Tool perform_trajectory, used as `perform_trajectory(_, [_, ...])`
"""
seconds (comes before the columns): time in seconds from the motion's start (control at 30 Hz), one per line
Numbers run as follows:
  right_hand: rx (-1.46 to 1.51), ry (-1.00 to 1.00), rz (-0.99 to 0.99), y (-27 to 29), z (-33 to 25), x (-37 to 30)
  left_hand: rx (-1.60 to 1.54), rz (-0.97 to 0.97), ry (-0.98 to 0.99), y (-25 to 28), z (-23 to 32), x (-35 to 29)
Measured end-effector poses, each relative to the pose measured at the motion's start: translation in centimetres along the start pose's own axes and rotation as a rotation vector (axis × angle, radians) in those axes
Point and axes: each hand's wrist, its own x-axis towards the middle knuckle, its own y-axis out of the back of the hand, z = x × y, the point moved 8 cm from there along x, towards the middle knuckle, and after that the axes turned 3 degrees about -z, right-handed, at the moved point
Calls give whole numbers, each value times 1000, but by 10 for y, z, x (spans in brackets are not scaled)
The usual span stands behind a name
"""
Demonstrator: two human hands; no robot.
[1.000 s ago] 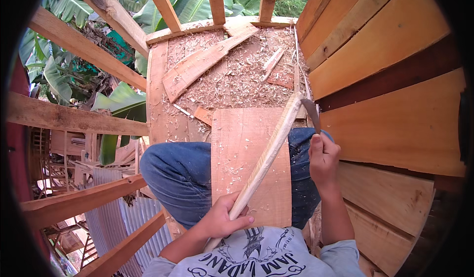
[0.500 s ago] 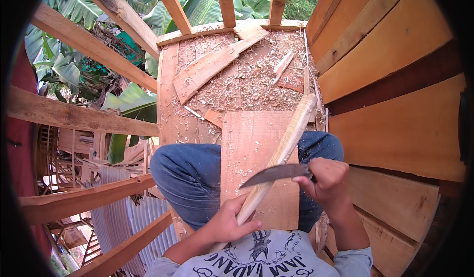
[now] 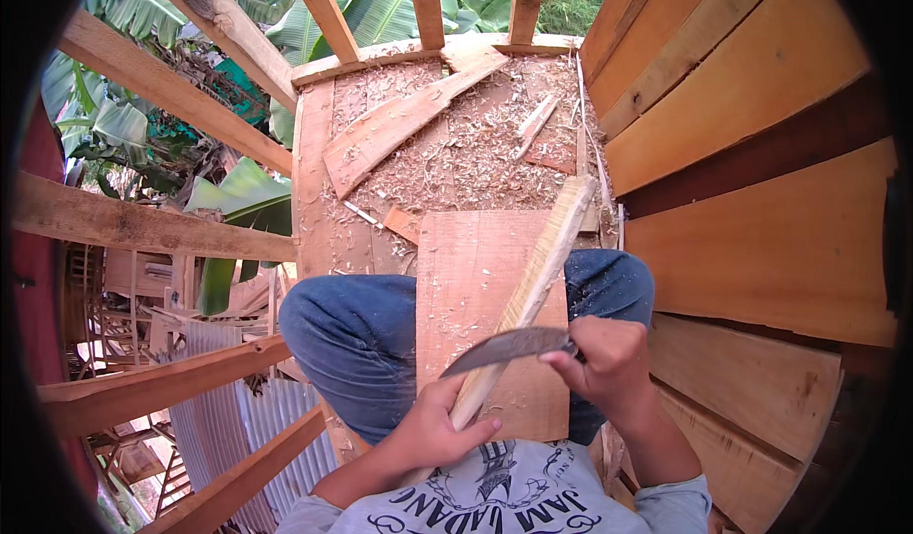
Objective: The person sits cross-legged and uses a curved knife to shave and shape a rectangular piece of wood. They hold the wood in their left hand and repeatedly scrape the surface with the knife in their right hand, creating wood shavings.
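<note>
My left hand is wrapped round the lower end of a pale wooden stick, which slants up to the right and away from me. In my right hand is the handle of a knife with a broad, curved, dark blade. The blade lies across the stick a little above my left hand, its tip pointing left. Beneath the stick, a flat wooden board rests between my legs. My right fingers cover most of the knife's handle.
Wood shavings litter the plank floor ahead. A paddle-shaped wooden piece and a small wood offcut lie among them. Wooden rails stand on the left, a plank wall on the right. Banana leaves hang beyond.
My right hand has drawn the knife down along the stick, toward me and slightly left. My left hand keeps its grip on the stick. The whole view has shifted slightly.
</note>
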Motion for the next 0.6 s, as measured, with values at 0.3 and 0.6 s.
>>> perform_trajectory(0.3, [-143, 85, 28, -3, 8, 5, -57, 8, 59, 3, -3, 3])
perform_trajectory(0.6, [-83, 16, 34, -15, 10, 0, -78, -9, 83, 0, -3, 6])
